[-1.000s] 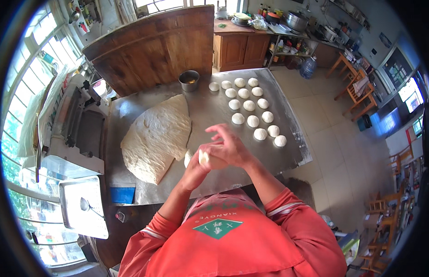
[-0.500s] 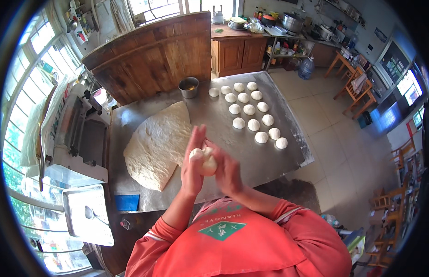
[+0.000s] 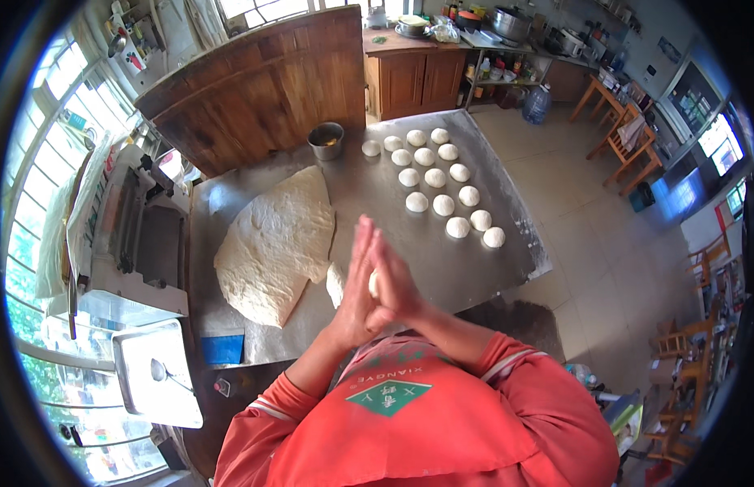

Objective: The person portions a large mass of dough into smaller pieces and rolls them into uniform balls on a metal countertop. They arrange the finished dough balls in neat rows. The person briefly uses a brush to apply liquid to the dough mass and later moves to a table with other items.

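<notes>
The held dough piece [image 3: 373, 283] is mostly hidden.

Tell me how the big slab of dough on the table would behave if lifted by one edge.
The big slab of dough would probably sag and stretch, since its surface looks soft and uneven. It is likely heavy, being far bulkier than the small dough balls. It seems unlikely to roll, lying broad and flattened on the metal table.
</notes>
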A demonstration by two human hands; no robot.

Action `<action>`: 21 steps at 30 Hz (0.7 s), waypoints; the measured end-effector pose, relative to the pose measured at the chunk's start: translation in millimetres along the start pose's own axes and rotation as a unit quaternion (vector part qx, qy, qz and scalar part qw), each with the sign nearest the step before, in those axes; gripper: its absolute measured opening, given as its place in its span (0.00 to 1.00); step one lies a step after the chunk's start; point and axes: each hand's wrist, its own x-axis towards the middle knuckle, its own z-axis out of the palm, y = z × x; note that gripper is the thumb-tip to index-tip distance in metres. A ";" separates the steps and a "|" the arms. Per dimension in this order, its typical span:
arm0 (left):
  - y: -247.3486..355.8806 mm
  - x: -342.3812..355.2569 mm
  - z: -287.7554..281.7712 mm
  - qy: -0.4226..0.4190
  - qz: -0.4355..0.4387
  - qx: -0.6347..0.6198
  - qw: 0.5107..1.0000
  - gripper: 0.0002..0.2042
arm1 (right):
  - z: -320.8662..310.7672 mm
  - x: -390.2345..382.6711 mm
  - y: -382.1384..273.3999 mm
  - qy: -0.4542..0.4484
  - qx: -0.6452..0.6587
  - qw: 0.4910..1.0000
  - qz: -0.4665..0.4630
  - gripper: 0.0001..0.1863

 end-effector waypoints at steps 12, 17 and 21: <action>-7.7 -13.8 8.5 0.176 -0.172 0.025 0.969 0.25 | 12.0 -13.1 8.7 0.056 0.321 0.899 0.292 0.28; -38.3 -55.1 -6.1 0.050 -0.378 -0.037 0.924 0.26 | 10.9 -10.8 1.7 0.065 0.285 0.872 0.391 0.28; -55.0 -60.5 26.0 0.199 -0.202 0.155 0.946 0.21 | 19.2 -23.7 30.1 0.060 -0.272 0.960 -0.032 0.18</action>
